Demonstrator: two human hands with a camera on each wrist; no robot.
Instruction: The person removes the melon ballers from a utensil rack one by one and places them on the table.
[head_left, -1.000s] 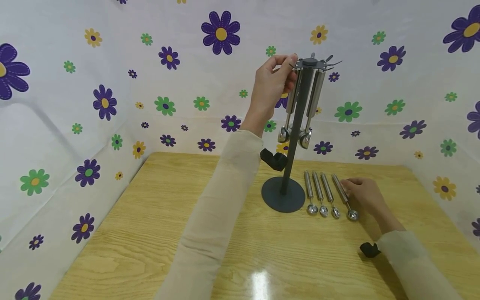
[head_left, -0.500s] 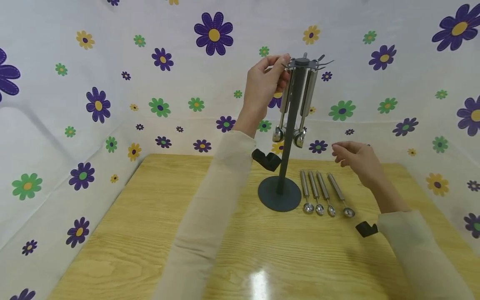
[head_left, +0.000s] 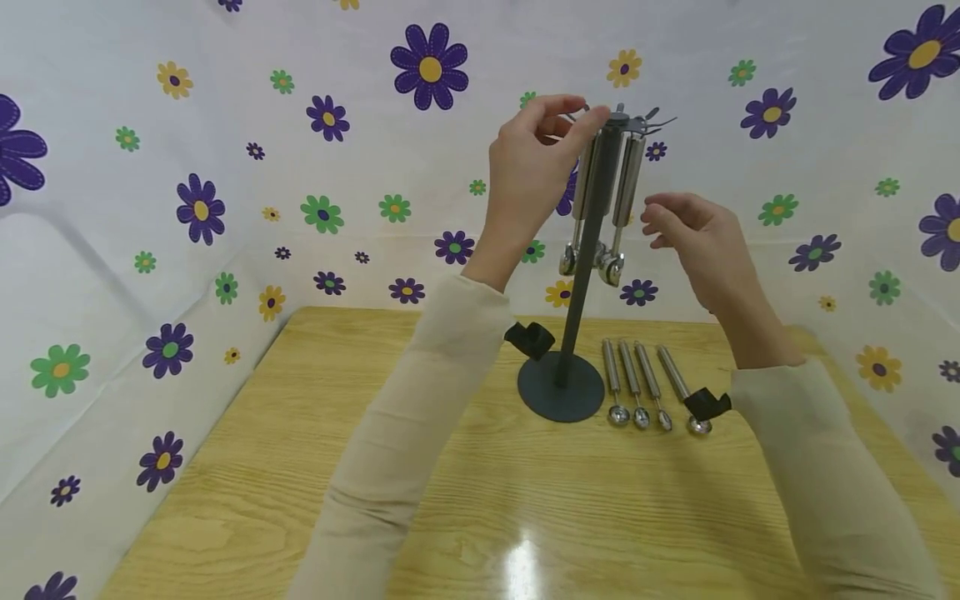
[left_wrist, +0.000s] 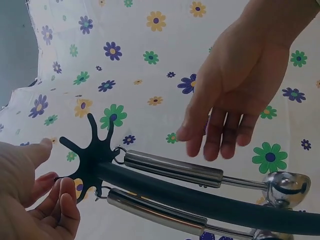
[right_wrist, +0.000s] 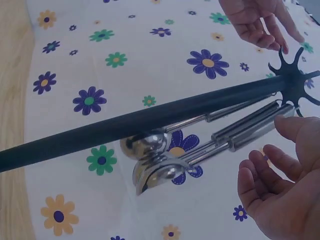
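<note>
A dark metal utensil stand [head_left: 578, 296] rises upright from a round base [head_left: 536, 398]. At its top is a ring of curved hooks [left_wrist: 91, 159]. Several steel scoops [head_left: 628, 179] hang there by loops, bowls [right_wrist: 162, 176] downward. My left hand [head_left: 528, 171] is at the top's left side, thumb raised away from the fingers, which touch one hook. To the right of the hanging scoops, my right hand [head_left: 701, 242] is in the air with nothing in it, fingers loosely bent. In the right wrist view its thumb [right_wrist: 295, 127] overlaps the end of a scoop handle.
Several more steel scoops [head_left: 632, 367] lie on the wooden table [head_left: 360, 375] to the right of the base, handles pointing away. A black wrist mount [head_left: 707, 404] overlaps the rightmost one. Behind hangs a white flowered cloth [head_left: 360, 167].
My right hand has let go of the rightmost table scoop and risen to the hanging scoops. My left thumb and fingers have spread from their pinch at the hook.
</note>
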